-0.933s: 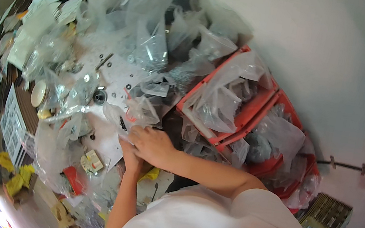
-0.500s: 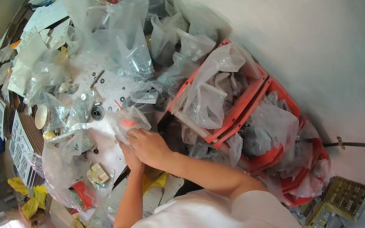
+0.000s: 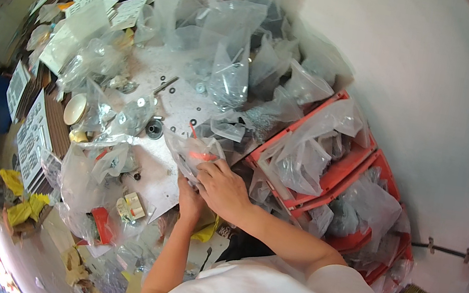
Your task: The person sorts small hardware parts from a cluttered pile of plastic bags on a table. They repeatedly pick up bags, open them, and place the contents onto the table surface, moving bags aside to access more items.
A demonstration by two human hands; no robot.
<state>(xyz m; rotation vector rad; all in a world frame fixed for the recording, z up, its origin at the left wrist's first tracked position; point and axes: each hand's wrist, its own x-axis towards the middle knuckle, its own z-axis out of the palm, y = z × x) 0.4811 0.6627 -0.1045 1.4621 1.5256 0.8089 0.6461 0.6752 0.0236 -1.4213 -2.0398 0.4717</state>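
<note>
A clear plastic bag with an orange-red piece in or against it is held above the near part of the worktable. My left hand grips the bag's lower side from beneath, its fingers partly hidden by the plastic. From the right, my right hand closes its fingers on the bag's near edge, beside the orange-red piece. A round dark metal part lies on the table just left of the bag. Beyond it are a metal rod and several small dark washers.
Red bins filled with bagged parts stand on the right against the wall. Clear bags of hardware crowd the table's far side. Leftward are more bags, a small round bowl, stacked printed sheets and a small box.
My view has turned, so the table and bins sit differently in the picture. Both hands still hold the bag, which now spreads wider above them.
</note>
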